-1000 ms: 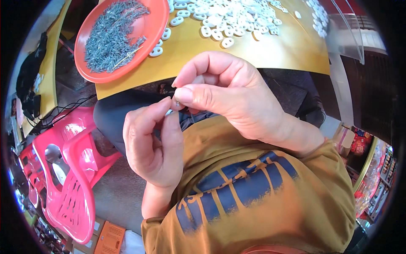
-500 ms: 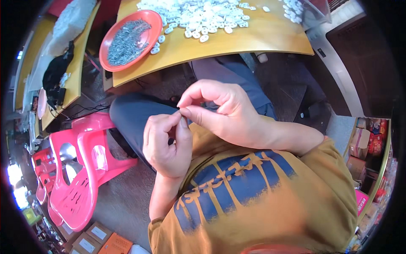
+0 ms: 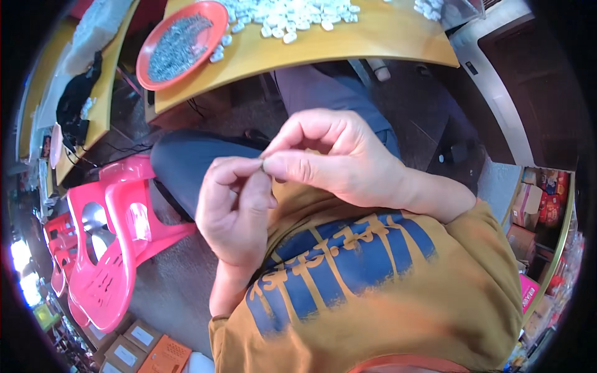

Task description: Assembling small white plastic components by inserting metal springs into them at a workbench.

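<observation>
The tiny piece point(image 3: 263, 165) pinched between my left grip point(image 3: 235, 208) and right grip point(image 3: 329, 163) is too small to identify. The white parts point(image 3: 292, 13) at the bench's far edge run off the picture's top.

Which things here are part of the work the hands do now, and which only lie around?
Part of the work:
- left hand and right hand, pinching a tiny grey metal piece
- round orange plastic tray of grey metal pins
- heap of small white plastic parts

Lying around:
- pink plastic chairs
- black cloth bundle
- orange cardboard boxes
</observation>
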The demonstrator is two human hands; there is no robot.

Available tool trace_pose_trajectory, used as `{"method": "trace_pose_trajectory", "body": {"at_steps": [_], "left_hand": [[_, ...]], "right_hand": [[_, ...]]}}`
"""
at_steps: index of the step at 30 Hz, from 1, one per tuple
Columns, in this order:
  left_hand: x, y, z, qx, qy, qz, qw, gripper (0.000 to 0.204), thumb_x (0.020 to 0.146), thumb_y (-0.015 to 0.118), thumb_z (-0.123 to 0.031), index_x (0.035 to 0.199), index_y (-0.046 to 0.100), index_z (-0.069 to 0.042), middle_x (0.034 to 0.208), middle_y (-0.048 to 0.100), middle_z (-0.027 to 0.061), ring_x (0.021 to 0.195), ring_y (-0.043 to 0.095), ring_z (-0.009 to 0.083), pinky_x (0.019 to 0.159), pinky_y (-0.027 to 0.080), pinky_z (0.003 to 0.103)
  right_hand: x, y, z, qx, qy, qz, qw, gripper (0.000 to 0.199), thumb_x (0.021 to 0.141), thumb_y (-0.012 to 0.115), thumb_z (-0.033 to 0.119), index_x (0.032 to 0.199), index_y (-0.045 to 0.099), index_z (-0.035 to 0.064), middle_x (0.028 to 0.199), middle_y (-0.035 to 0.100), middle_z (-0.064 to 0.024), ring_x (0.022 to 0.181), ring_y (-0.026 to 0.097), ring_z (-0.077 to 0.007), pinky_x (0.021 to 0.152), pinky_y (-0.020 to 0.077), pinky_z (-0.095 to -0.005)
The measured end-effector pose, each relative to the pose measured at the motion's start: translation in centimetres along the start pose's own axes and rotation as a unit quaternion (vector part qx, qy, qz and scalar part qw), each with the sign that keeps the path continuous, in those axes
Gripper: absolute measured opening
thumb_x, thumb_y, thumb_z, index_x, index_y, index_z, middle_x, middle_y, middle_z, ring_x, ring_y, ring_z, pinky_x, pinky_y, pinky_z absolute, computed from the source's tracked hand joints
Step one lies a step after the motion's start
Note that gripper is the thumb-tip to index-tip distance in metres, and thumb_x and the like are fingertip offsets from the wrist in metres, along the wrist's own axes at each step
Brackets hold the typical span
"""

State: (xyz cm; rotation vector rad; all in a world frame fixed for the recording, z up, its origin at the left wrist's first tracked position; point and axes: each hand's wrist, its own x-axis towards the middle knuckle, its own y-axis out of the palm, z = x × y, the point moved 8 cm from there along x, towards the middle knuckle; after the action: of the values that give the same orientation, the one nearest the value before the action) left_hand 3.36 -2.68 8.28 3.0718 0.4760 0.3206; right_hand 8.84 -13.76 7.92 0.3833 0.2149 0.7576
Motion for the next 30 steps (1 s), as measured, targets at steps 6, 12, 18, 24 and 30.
{"method": "trace_pose_trajectory", "body": {"at_steps": [6, 12, 18, 24, 30], "left_hand": [[-0.1, 0.6, 1.2, -0.223, -0.095, 0.022, 0.97, 0.024, 0.085, 0.049, 0.0, 0.106, 0.049, 0.01, 0.083, 0.06, 0.0129, 0.062, 0.055, 0.011, 0.06, 0.045, 0.019], [-0.8, 0.4, 1.3, -0.239, -0.107, 0.018, 0.965, 0.021, 0.084, 0.052, -0.002, 0.103, 0.049, 0.008, 0.084, 0.06, 0.0127, 0.062, 0.056, 0.0118, 0.059, 0.046, 0.02], [-0.8, 0.1, 1.5, -0.241, -0.114, 0.004, 0.964, 0.015, 0.084, 0.053, -0.002, 0.097, 0.05, 0.004, 0.079, 0.058, 0.01, 0.058, 0.053, 0.0104, 0.056, 0.043, 0.019], [-0.6, 0.2, 1.1, -0.228, -0.09, 0.009, 0.969, 0.014, 0.085, 0.052, -0.002, 0.097, 0.05, 0.004, 0.078, 0.056, 0.0086, 0.056, 0.05, 0.009, 0.054, 0.042, 0.019], [-0.6, 0.2, 1.1, -0.209, -0.086, 0.007, 0.974, 0.013, 0.085, 0.051, 0.0, 0.097, 0.05, 0.004, 0.079, 0.055, 0.0088, 0.056, 0.05, 0.0089, 0.055, 0.042, 0.019]], "right_hand": [[0.1, -0.2, -0.3, 0.101, 0.022, -0.013, 0.995, 0.009, 0.085, 0.06, 0.009, 0.089, 0.06, 0.0013, 0.082, 0.061, -0.0021, 0.076, 0.054, -0.0052, 0.069, 0.0455, -0.0195], [-0.5, 0.3, -0.5, 0.118, 0.025, 0.0, 0.993, 0.01, 0.085, 0.06, 0.009, 0.089, 0.061, 0.0004, 0.082, 0.062, -0.0037, 0.078, 0.057, -0.0064, 0.07, 0.0472, -0.0205], [-0.5, 0.5, -0.6, 0.139, 0.027, 0.01, 0.99, 0.009, 0.085, 0.06, 0.008, 0.089, 0.062, 0.0003, 0.082, 0.063, -0.0039, 0.077, 0.057, -0.0063, 0.069, 0.0473, -0.0203], [-0.4, 0.4, -0.7, 0.122, 0.032, 0.006, 0.992, 0.01, 0.084, 0.061, 0.009, 0.089, 0.062, 0.0004, 0.082, 0.063, -0.0037, 0.076, 0.057, -0.0062, 0.068, 0.0468, -0.0198], [-0.4, 0.4, -0.9, 0.129, 0.028, 0.001, 0.991, 0.01, 0.084, 0.061, 0.009, 0.09, 0.062, 0.0001, 0.083, 0.063, -0.0037, 0.076, 0.057, -0.006, 0.069, 0.0466, -0.0195]]}}
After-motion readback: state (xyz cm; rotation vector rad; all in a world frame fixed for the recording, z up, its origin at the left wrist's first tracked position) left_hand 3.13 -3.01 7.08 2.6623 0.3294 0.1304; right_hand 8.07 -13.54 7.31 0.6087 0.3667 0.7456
